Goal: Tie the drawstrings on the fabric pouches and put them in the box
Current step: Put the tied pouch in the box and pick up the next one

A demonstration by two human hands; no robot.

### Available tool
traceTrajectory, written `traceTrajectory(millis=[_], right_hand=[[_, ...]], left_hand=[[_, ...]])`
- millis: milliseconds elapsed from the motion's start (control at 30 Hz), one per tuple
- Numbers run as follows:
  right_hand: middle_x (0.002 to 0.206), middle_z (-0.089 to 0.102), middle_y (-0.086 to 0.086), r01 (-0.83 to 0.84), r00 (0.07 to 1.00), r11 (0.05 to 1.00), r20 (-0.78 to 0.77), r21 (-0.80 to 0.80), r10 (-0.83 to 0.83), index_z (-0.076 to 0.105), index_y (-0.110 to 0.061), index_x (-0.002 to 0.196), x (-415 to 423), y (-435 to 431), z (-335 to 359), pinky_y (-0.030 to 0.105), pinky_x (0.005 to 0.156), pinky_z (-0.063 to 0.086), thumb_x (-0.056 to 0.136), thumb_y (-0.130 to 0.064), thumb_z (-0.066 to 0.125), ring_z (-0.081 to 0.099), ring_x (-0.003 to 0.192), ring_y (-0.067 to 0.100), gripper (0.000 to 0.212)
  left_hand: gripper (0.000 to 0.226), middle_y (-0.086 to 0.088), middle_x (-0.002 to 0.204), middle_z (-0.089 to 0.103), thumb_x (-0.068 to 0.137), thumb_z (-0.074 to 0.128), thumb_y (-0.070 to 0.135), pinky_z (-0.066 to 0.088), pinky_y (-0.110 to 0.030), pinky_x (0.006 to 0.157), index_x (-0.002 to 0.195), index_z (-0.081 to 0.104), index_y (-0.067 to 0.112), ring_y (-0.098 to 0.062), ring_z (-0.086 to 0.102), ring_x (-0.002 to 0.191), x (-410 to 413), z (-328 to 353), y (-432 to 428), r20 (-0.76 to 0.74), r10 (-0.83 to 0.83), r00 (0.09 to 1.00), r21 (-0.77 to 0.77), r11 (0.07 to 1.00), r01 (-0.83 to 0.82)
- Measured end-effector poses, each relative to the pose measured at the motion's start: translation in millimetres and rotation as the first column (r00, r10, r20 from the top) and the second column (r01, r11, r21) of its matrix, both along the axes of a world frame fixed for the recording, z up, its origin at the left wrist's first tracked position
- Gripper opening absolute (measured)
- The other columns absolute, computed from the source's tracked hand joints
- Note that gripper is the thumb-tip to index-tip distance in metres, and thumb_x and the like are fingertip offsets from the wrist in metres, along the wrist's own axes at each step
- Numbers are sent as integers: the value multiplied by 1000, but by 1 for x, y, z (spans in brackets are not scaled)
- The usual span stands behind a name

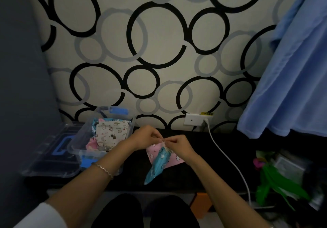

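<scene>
A blue patterned pouch [158,164] hangs gathered from its top over the dark table, and a flat pink pouch [177,158] lies under it. My left hand [146,136] and my right hand [178,144] meet above the blue pouch, and each pinches an end of its thin white drawstring [163,141]. To the left stands a clear plastic box [85,150] that holds several pouches, with a white animal-print pouch [111,132] on top.
The box's clear lid with a blue handle [53,157] lies at the far left. A white cable [228,158] runs from a wall socket [196,119] down across the table. Green and pink items [272,180] sit at the right. A blue cloth [290,79] hangs at the upper right.
</scene>
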State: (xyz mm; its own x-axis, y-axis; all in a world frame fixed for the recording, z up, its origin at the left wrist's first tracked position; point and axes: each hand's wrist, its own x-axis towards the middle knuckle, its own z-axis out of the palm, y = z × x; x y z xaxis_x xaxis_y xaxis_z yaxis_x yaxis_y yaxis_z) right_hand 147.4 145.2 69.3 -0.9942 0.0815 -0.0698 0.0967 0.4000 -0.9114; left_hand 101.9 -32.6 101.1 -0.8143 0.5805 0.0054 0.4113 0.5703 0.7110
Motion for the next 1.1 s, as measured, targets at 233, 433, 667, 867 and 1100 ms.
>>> traceTrajectory(millis=[233,433,667,867,1100], right_hand=[[87,67,-2,-96,995,994,-2,43,97,72,-16,94,4,-8,0,21,71,49,94,-9,59,63,82,7,15],[79,62,4,13,1000,994,8,-105,-12,61,-11,91,5,-12,0,17,57,48,86,-3,67,59,67,9,11],[81,68,6,-78,990,955,88,-287,108,73,-4,102,11,-9,-1,20,66,50,93,-8,60,62,72,12,16],[65,57,3,-51,985,893,125,-447,119,73,-3,93,10,-6,-6,24,65,44,93,-11,61,50,61,11,15],[62,54,-3,-33,983,884,144,-467,113,70,-7,96,12,0,-9,20,58,40,97,-16,55,47,57,7,17]], left_hand=[[9,6,88,72,88,68,18,54,-26,80,92,74,23,-5,66,84,-1,0,0,33,16,999,120,993,-20],[16,2,89,72,83,72,11,55,-24,79,93,70,24,-11,68,85,-1,0,-3,101,34,994,201,978,-54],[20,0,91,72,84,70,8,56,-29,85,94,69,25,-13,69,88,-5,-7,0,139,89,986,262,957,-123],[21,0,93,69,79,77,20,53,-26,81,98,68,18,-14,64,92,-1,-19,11,170,217,961,245,936,-254],[9,-4,94,66,89,62,19,53,-33,82,96,65,14,-16,63,91,8,-18,9,317,208,925,150,952,-265]])
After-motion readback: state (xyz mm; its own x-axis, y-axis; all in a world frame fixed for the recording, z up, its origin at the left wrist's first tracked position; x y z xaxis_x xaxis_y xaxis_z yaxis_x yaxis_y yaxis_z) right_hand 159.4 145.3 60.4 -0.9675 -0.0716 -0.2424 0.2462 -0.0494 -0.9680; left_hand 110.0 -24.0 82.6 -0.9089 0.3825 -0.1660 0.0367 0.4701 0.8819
